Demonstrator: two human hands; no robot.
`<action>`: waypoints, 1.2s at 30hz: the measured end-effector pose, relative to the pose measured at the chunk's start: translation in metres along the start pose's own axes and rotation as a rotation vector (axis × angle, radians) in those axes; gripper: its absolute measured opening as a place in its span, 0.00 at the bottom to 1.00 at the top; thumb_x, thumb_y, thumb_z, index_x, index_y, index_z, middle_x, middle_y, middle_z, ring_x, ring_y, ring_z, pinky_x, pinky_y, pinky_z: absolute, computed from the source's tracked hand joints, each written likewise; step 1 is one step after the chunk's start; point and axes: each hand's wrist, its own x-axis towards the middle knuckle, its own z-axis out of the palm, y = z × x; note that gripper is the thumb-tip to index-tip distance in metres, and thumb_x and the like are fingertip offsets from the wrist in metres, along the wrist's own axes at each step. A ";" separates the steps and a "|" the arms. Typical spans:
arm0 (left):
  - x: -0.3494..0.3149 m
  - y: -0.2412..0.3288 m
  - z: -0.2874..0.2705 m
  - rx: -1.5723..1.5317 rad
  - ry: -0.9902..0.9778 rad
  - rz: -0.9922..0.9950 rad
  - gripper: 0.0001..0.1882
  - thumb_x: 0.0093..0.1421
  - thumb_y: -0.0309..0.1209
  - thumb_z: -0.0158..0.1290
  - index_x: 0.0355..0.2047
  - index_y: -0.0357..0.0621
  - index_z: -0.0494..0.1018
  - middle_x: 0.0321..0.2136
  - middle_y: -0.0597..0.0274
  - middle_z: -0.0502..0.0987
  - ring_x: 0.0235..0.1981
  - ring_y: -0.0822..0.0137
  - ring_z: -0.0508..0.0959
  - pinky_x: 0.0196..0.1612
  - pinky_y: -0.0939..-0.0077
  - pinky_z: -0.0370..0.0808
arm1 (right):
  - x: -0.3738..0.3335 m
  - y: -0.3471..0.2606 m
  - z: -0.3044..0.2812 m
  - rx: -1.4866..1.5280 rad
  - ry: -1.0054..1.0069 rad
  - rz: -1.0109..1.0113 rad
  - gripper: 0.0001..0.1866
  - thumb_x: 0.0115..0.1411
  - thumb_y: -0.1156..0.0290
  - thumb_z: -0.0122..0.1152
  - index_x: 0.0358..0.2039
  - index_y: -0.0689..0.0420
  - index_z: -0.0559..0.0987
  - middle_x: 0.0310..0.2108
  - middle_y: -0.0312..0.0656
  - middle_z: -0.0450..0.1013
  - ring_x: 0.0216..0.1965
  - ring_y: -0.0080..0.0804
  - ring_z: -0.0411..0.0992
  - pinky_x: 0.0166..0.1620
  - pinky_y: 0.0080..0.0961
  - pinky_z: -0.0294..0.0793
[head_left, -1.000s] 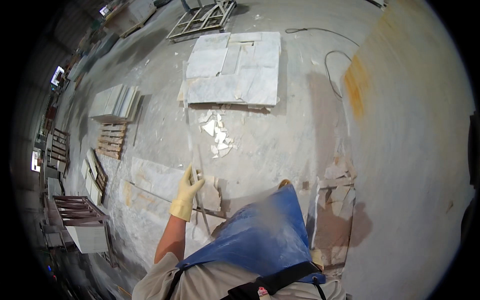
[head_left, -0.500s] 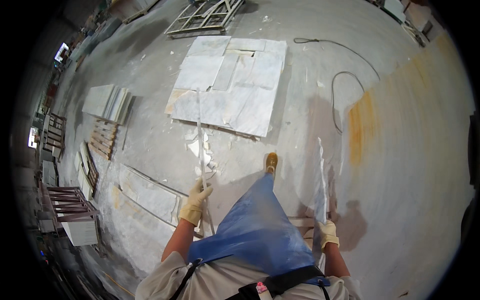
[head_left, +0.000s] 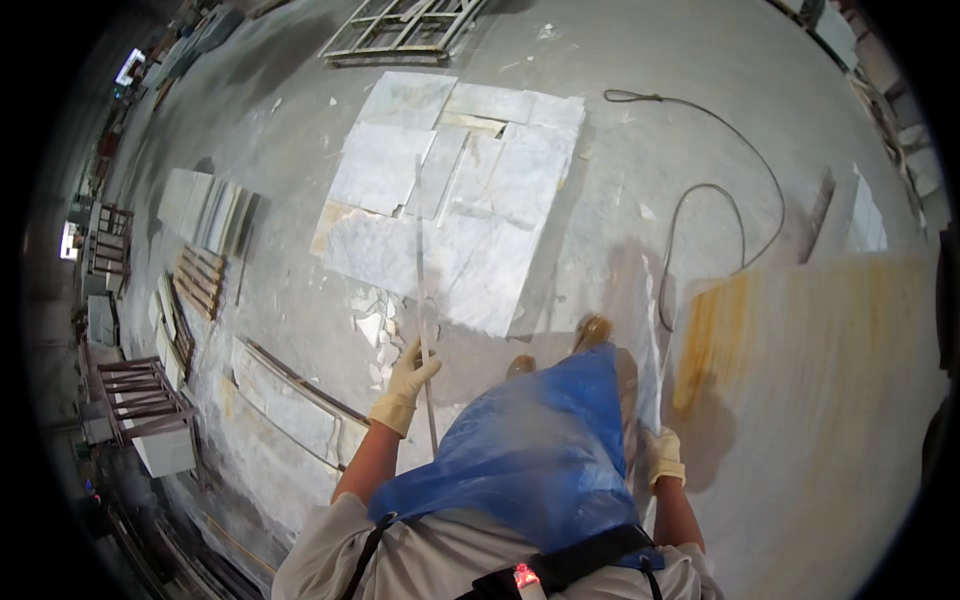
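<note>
Gloved in pale yellow, my left hand (head_left: 404,385) is closed around a long thin greyish strip (head_left: 420,240), perhaps a straightedge; its material is not plain. The strip points forward, its far end seen over a pile of pale marble slabs (head_left: 440,210) on the floor. At my right side, my right hand (head_left: 662,455), in a matching glove, is wrapped around a narrow stone piece (head_left: 650,350) seen nearly edge-on. That piece has a rough white edge and reaches forward from the hand. Its lower part is hidden.
White broken chips (head_left: 378,335) lie beside the pile. A looped cable (head_left: 735,195) rests on the floor at right, near a large slab with orange staining (head_left: 800,380). More slabs (head_left: 285,400), a wooden pallet (head_left: 200,280) and a metal rack (head_left: 145,400) are at left; a frame (head_left: 400,35) stands ahead.
I have stepped forward, and both shoes now show ahead of my blue apron. The slab pile and chips appear closer. Both hands keep hold of their pieces.
</note>
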 end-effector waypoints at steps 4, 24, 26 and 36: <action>0.047 0.056 0.050 0.031 0.067 0.012 0.49 0.49 0.43 0.68 0.70 0.46 0.58 0.49 0.51 0.75 0.47 0.61 0.77 0.49 0.68 0.75 | 0.143 -0.051 -0.036 -0.179 -0.007 -0.141 0.18 0.55 0.64 0.67 0.40 0.66 0.82 0.30 0.47 0.81 0.34 0.35 0.80 0.40 0.33 0.77; 0.252 0.236 0.220 -0.327 0.233 -0.214 0.35 0.53 0.38 0.61 0.59 0.34 0.67 0.50 0.53 0.76 0.46 0.64 0.78 0.50 0.70 0.73 | 0.554 -0.552 -0.062 -0.684 -0.316 -0.393 0.27 0.55 0.55 0.64 0.44 0.68 0.80 0.39 0.61 0.79 0.44 0.53 0.79 0.46 0.41 0.75; 0.295 0.254 0.229 -0.416 0.264 -0.199 0.40 0.52 0.40 0.63 0.64 0.41 0.64 0.50 0.57 0.76 0.45 0.66 0.77 0.47 0.72 0.73 | 0.560 -0.613 -0.063 -0.694 -0.314 -0.424 0.26 0.55 0.55 0.64 0.43 0.68 0.81 0.40 0.62 0.79 0.44 0.53 0.78 0.47 0.41 0.75; 0.407 0.350 0.187 -0.437 0.483 -0.162 0.38 0.52 0.34 0.63 0.63 0.42 0.65 0.50 0.56 0.75 0.44 0.67 0.77 0.47 0.71 0.75 | 0.604 -0.813 -0.001 -0.805 -0.388 -0.530 0.24 0.57 0.58 0.62 0.46 0.66 0.80 0.40 0.58 0.80 0.42 0.49 0.79 0.47 0.37 0.75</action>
